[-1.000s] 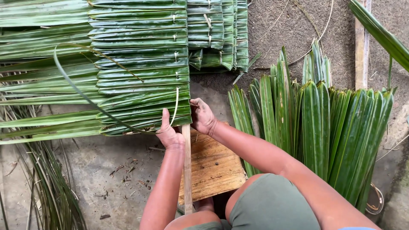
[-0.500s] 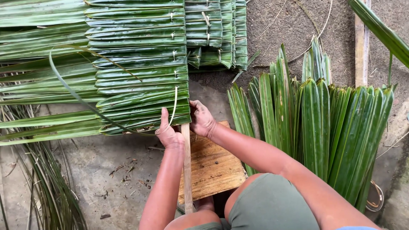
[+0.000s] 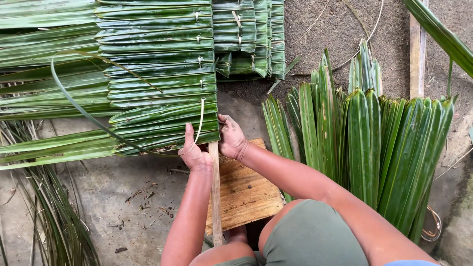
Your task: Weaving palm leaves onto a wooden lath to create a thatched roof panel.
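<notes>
A panel of folded green palm leaves [image 3: 162,83] lies across a thin bamboo stick [image 3: 215,197] that runs toward me. My left hand [image 3: 193,152] presses on the panel's near edge with its fingers closed on a pale thin strip [image 3: 201,120] that loops up through the leaves. My right hand [image 3: 231,138] grips the folded edge of the nearest leaf right beside the stick. Both hands sit close together at the panel's near right corner.
A pile of loose green palm leaves [image 3: 364,148] lies to the right. A wooden board [image 3: 246,192] rests under the stick by my knees. Dry leaf ribs [image 3: 54,216] spread at the lower left. A wooden post [image 3: 418,54] stands at the upper right on dirt ground.
The view has shifted slightly; both hands keep their hold at the panel's corner, and the long loose leaf strip on the left has swung a little leftward.
</notes>
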